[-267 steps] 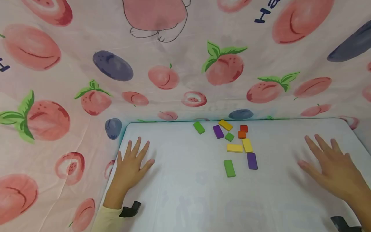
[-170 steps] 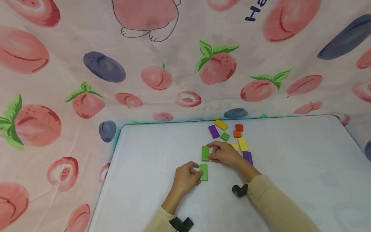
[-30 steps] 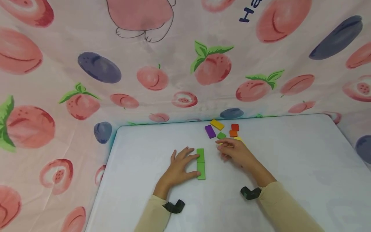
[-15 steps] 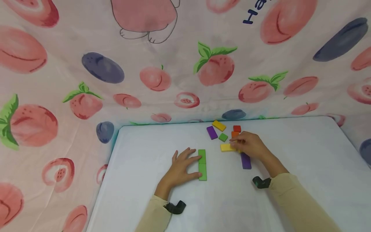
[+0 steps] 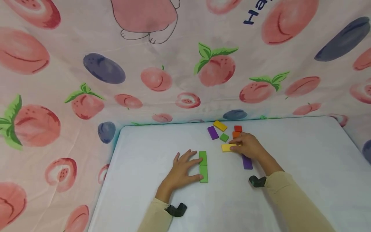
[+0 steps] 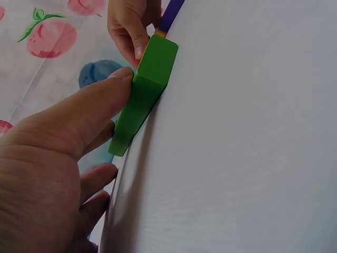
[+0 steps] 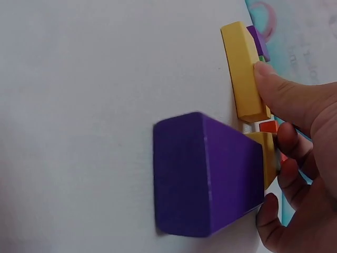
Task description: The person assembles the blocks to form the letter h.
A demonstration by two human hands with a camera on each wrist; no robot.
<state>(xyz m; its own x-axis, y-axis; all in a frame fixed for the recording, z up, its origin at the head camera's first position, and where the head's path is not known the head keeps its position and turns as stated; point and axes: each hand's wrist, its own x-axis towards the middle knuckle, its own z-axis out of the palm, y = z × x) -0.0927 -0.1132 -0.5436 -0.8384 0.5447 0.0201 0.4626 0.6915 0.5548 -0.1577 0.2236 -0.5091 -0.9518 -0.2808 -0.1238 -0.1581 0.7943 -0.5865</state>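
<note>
Two green blocks, a far one [image 5: 203, 158] and a near one [image 5: 204, 174], lie end to end in a line. My left hand [image 5: 179, 173] is spread beside them, index fingertip on the far block and thumb tip on the near one. In the left wrist view the thumb rests against the green block [image 6: 150, 79]. To the right, my right hand [image 5: 250, 146] pinches the right end of a yellow block [image 5: 226, 148], its thumb on the near side. A second yellow block [image 7: 269, 158], beside the curled fingers, is hidden under that hand in the head view.
A purple block [image 5: 247, 162] lies just below the right hand. Behind it are an orange block [image 5: 236, 134] and a red block [image 5: 238, 128]. A small green block [image 5: 224, 137], another purple block [image 5: 213, 132] and a yellow one [image 5: 220, 125] lie near the white table's [image 5: 162, 132] back edge.
Both hands were spread apart at first. They brought the two scattered green blocks together, end to end. The right hand then moved right to the yellow block, while the left stayed at the green ones.
</note>
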